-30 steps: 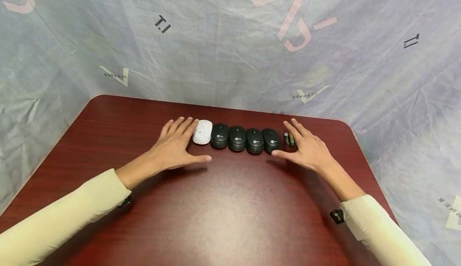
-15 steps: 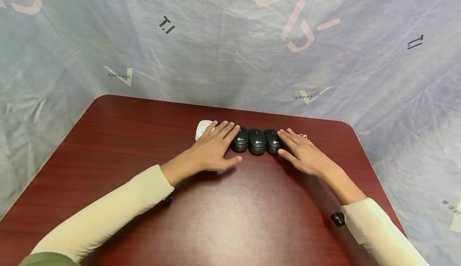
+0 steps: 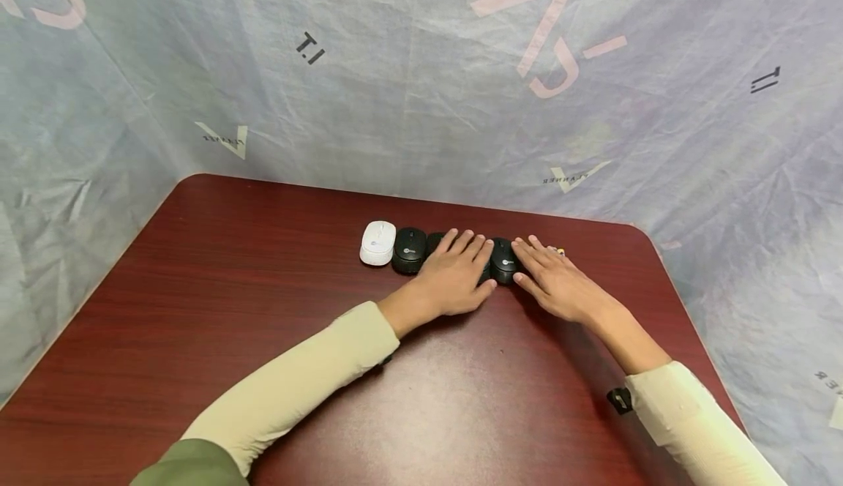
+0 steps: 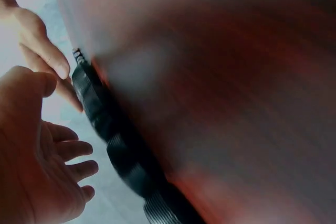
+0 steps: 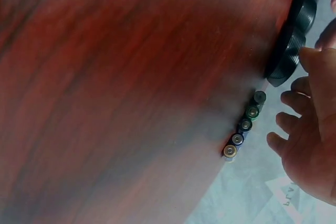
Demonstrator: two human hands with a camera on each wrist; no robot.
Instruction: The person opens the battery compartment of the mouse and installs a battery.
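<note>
A row of computer mice lies on the table. A white mouse (image 3: 378, 242) is at its left end, then come several black mice, among them a left one (image 3: 409, 250) and a right one (image 3: 503, 260). My left hand (image 3: 454, 277), fingers straight, hovers over the middle black mice and partly hides them. In the left wrist view a gap shows between the hand and the row. At the right end of the row is my right hand (image 3: 555, 281), its fingers extended over several batteries (image 5: 245, 125), which stand in a line beyond the last mouse. Neither hand holds anything.
The dark red wooden table (image 3: 283, 252) has rounded far corners. Behind it hangs a grey fabric sheet (image 3: 395, 91) with printed letters. A small black device (image 3: 619, 400) sits at the right sleeve's cuff.
My left hand has swept rightward over the row, from the white mouse to the middle black mice. My right hand lowered slightly over the batteries, then stayed there. The mice keep their order.
</note>
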